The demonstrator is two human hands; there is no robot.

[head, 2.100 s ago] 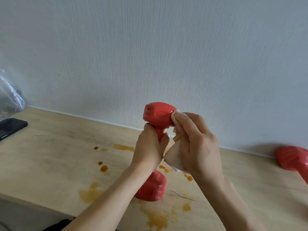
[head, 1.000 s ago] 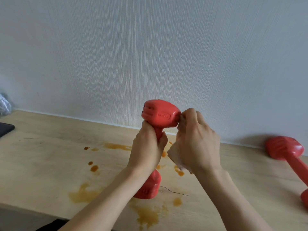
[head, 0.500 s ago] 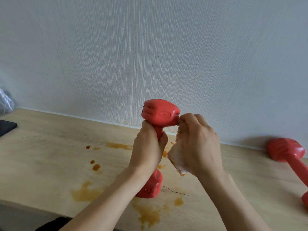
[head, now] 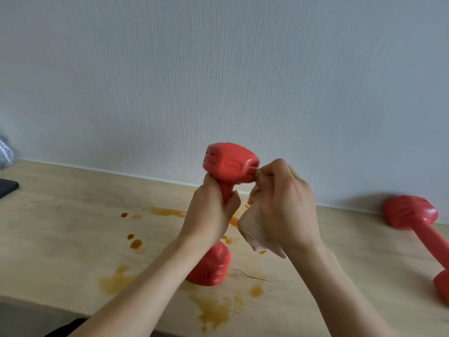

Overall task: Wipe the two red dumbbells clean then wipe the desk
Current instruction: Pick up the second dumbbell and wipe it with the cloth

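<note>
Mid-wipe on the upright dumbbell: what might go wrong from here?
1. The wipe in the right hand already looks stained; it may smear the dumbbell instead of cleaning it.
2. Its lower head stands among the orange spills on the desk, so it may pick up more.
3. The left hand alone steadies it; hard wiping might tip it.

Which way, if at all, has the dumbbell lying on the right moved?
No. The lying dumbbell still lies by the wall; only the camera shifted.

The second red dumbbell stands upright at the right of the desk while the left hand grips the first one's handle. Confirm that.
Not quite. In the head view the second red dumbbell lies on its side on the desk. The left hand does grip the first dumbbell by its handle.
</note>
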